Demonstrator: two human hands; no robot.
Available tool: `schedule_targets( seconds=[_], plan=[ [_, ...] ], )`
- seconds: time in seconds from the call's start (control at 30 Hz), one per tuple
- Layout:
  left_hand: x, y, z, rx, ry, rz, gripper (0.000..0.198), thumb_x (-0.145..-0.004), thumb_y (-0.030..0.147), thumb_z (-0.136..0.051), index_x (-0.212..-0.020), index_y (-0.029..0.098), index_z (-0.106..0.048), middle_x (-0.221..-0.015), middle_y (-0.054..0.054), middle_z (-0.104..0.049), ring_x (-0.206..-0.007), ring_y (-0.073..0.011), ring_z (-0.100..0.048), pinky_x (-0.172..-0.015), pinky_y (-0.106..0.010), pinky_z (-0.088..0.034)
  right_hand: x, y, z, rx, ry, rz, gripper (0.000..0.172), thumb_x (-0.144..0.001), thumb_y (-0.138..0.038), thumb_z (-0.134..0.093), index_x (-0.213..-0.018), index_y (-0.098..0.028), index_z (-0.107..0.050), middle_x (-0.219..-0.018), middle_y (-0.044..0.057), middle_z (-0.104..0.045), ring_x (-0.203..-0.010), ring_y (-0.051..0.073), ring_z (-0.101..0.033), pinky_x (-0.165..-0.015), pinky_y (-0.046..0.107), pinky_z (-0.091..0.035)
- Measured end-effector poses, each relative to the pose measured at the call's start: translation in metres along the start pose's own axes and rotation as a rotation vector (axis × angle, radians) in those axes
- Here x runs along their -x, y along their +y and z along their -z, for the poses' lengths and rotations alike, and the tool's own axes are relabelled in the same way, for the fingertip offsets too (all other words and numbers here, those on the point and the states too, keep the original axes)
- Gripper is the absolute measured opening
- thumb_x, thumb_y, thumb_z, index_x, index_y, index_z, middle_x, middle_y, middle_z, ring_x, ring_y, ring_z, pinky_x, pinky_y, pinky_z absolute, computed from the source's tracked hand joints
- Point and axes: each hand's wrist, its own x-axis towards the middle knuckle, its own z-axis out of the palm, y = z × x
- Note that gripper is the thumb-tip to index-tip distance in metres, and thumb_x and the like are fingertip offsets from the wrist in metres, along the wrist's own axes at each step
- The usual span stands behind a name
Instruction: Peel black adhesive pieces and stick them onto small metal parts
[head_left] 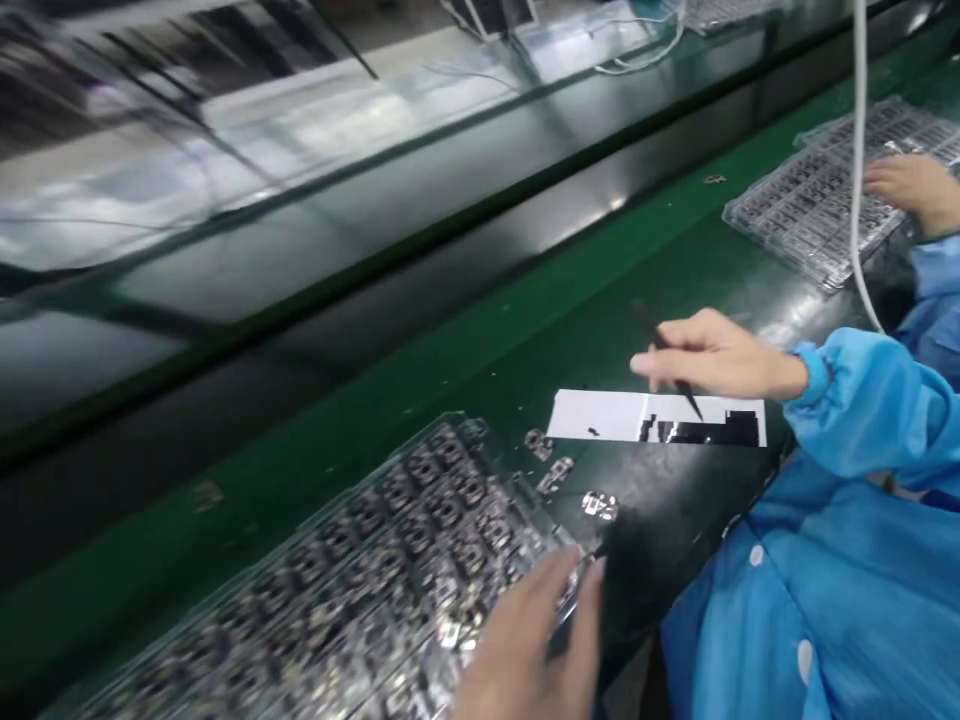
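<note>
My left hand [536,640], blurred by motion, is at the bottom of the view by the near corner of a clear plastic tray [300,530]. A shiny small metal part [574,590] sits between its thumb and fingers. The tray holds rows of small metal parts. My right hand [720,355] grips dark tweezers [686,395], tips pointing down over a white strip [600,412] of backing sheet with black adhesive pieces [712,432] on it. Between the strip and the tray lie several loose metal parts [600,505]. A blue sleeve [862,400] covers my right arm.
Another person's hand [915,190] rests on stacked trays [817,200] at the upper right. A white cable [859,150] hangs before them. Beyond the green bench [555,340] runs a dark rail [450,260]. A small loose part [714,179] lies near it.
</note>
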Motion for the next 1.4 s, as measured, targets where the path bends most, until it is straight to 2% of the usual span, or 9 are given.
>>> schedule_targets(
  seconds=[0.1,0.17,0.27,0.37,0.5,0.57,0.83,1.27,1.4],
  plan=[
    [-0.025,0.046,-0.045,0.084,-0.115,-0.242,0.016,-0.088,0.024,-0.053,-0.096,0.018,-0.065,-0.094,-0.005,-0.068,-0.083,-0.0183,-0.063,-0.078,-0.031,-0.051,0.023,0.024,0.043,-0.162,0.094,-0.153,0.041,-0.081,-0.048,-0.058,-0.068,-0.01,-0.062,-0.041,-0.006,-0.045,-0.034,0.004,-0.041,-0.033,0.016,-0.028],
    [-0.032,0.066,-0.071,0.069,-0.18,-0.289,0.016,-0.088,0.021,-0.051,-0.094,0.016,-0.066,-0.09,-0.005,-0.067,-0.081,-0.0179,-0.061,-0.073,-0.029,-0.051,0.039,0.046,0.057,-0.277,0.071,-0.223,0.039,-0.076,-0.049,-0.064,-0.073,-0.01,-0.061,-0.046,-0.004,-0.053,-0.036,0.006,-0.049,-0.032,0.016,-0.034],
    [-0.039,0.083,-0.098,0.0,-0.238,-0.308,0.019,-0.089,0.018,-0.05,-0.098,0.017,-0.067,-0.088,-0.004,-0.065,-0.077,-0.0169,-0.059,-0.065,-0.027,-0.049,0.056,0.076,0.063,-0.378,-0.005,-0.274,0.037,-0.069,-0.043,-0.073,-0.08,-0.009,-0.062,-0.058,0.003,-0.065,-0.049,0.012,-0.062,-0.039,0.019,-0.048],
    [-0.048,0.091,-0.112,-0.086,-0.271,-0.315,0.026,-0.09,0.019,-0.049,-0.111,0.018,-0.063,-0.088,-0.004,-0.064,-0.078,-0.0167,-0.059,-0.062,-0.026,-0.047,0.06,0.099,0.057,-0.368,0.007,-0.289,0.036,-0.065,-0.038,-0.076,-0.081,-0.008,-0.064,-0.064,0.005,-0.068,-0.054,0.013,-0.065,-0.044,0.021,-0.052],
    [-0.062,0.095,-0.12,-0.179,-0.336,-0.278,0.032,-0.092,0.024,-0.046,-0.121,0.02,-0.058,-0.085,-0.003,-0.06,-0.075,-0.0159,-0.058,-0.053,-0.024,-0.041,0.055,0.116,0.045,-0.375,0.173,-0.304,0.034,-0.062,-0.034,-0.078,-0.08,-0.01,-0.062,-0.058,0.002,-0.066,-0.052,0.014,-0.065,-0.046,0.021,-0.052],
    [-0.067,0.096,-0.121,-0.204,-0.361,-0.268,0.033,-0.093,0.026,-0.044,-0.122,0.021,-0.058,-0.084,-0.003,-0.059,-0.074,-0.0157,-0.058,-0.05,-0.024,-0.039,0.052,0.121,0.04,-0.399,0.217,-0.319,0.033,-0.061,-0.032,-0.078,-0.079,-0.011,-0.06,-0.054,0.0,-0.064,-0.05,0.013,-0.064,-0.044,0.02,-0.051],
    [-0.072,0.093,-0.123,-0.202,-0.384,-0.269,0.033,-0.094,0.028,-0.041,-0.122,0.021,-0.057,-0.083,-0.003,-0.058,-0.07,-0.0132,-0.056,-0.051,-0.024,-0.037,0.049,0.119,0.037,-0.405,0.202,-0.341,0.032,-0.058,-0.032,-0.08,-0.068,-0.012,-0.058,-0.055,-0.002,-0.06,-0.048,0.011,-0.061,-0.045,0.019,-0.049],
    [-0.073,0.091,-0.124,-0.158,-0.372,-0.256,0.033,-0.094,0.025,-0.042,-0.121,0.02,-0.059,-0.081,-0.002,-0.056,-0.068,-0.0123,-0.055,-0.05,-0.022,-0.034,0.047,0.117,0.039,-0.386,0.161,-0.378,0.031,-0.059,-0.033,-0.079,-0.067,-0.011,-0.058,-0.056,-0.002,-0.06,-0.049,0.01,-0.06,-0.045,0.018,-0.047],
    [-0.071,0.09,-0.125,-0.161,-0.349,-0.252,0.032,-0.094,0.026,-0.042,-0.121,0.021,-0.06,-0.078,-0.002,-0.055,-0.066,-0.0121,-0.054,-0.049,-0.023,-0.033,0.046,0.117,0.038,-0.396,0.187,-0.378,0.032,-0.06,-0.034,-0.078,-0.069,-0.011,-0.058,-0.057,-0.002,-0.06,-0.049,0.01,-0.061,-0.044,0.019,-0.047]
  ],
)
